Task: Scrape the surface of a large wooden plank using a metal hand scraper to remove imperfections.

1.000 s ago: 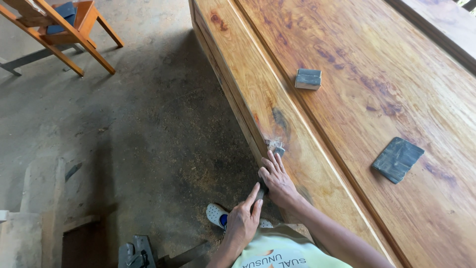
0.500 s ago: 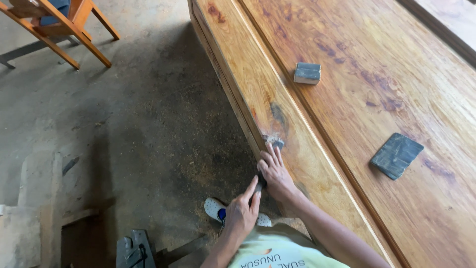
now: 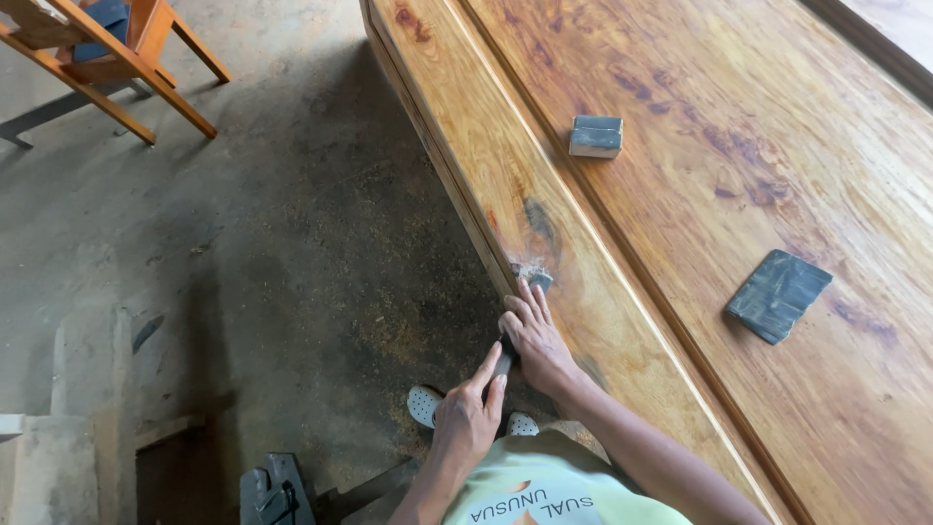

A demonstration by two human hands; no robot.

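Workshop floor [image 3: 243,253]: concrete, sawdust-strewn.
Panel [image 3: 680,194]: top glossy; edge in hand.
Right hand [image 3: 535,335]: fingers together, pressing abrasive pad [image 3: 533,277].
Left hand [image 3: 468,413]: pinching dark piece [image 3: 503,358].

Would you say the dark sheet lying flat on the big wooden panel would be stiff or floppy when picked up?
The dark sheet looks thin and flat, so probably floppy and light. Its matte surface suggests it would grip the wooden panel rather than slide.

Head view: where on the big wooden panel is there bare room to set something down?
The wooden panel is bare between the small sanding block and the flat dark sanding pad, and beyond the block toward its far end. It is crowded at the near edge, where the left hand and right hand work.
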